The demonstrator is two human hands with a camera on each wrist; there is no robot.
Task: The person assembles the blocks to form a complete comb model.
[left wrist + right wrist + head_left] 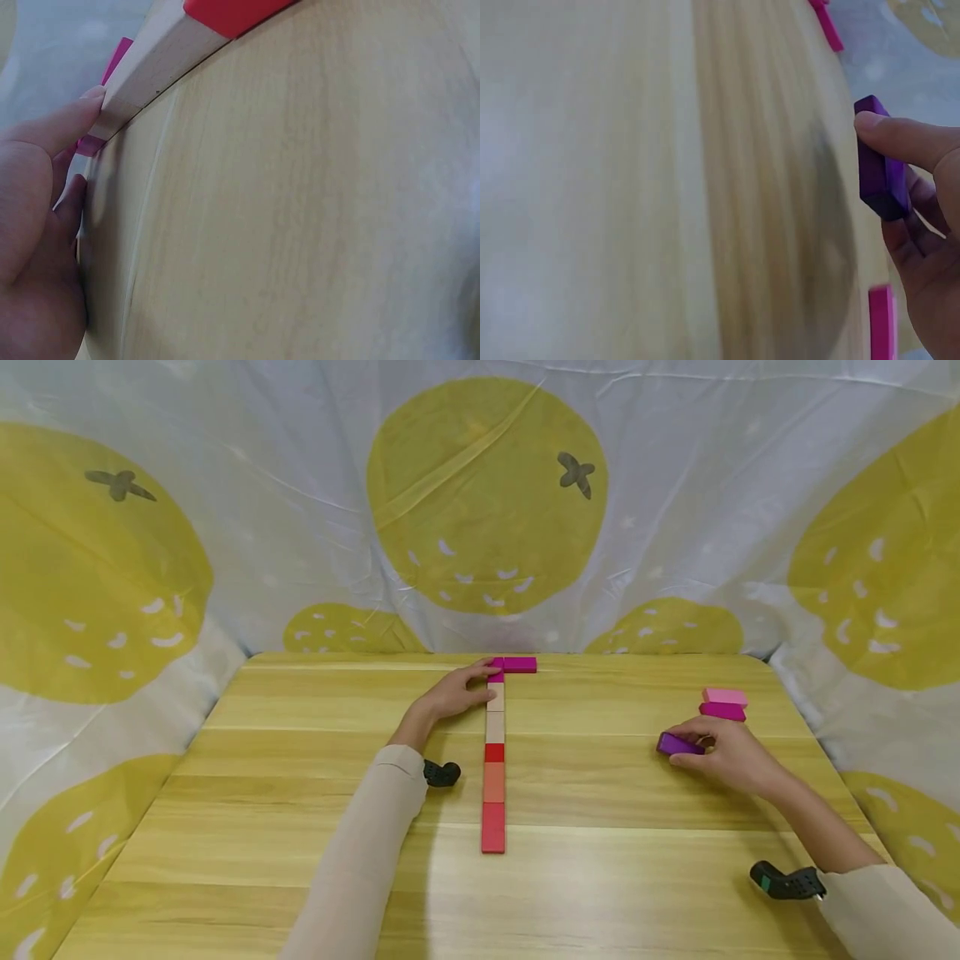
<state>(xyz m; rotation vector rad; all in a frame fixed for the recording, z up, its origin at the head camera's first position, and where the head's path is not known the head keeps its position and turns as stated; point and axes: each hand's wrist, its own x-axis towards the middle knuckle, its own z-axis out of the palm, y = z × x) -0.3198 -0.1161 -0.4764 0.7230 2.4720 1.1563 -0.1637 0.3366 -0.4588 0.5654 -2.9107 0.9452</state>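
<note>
A purple block point(678, 744) is pinched between the thumb and fingers of my right hand point(733, 755), over the right part of the table. In the right wrist view the thumb lies on one face of the purple block point(873, 161). My left hand point(453, 692) rests at the far end of a straight row of blocks, its fingers on a magenta block point(496, 676) and its thumb against a bare wooden block point(496, 700). Nearer along the row come another wooden block point(495, 727), a red one point(494, 752), an orange one point(493, 782) and a long red one point(492, 828).
Another magenta block point(521, 665) lies crosswise at the row's far end, pointing right. Beyond my right hand lie a pink block point(724, 697) and a magenta block point(723, 712), side by side. A patterned cloth point(487, 502) hangs behind the wooden table point(300, 827).
</note>
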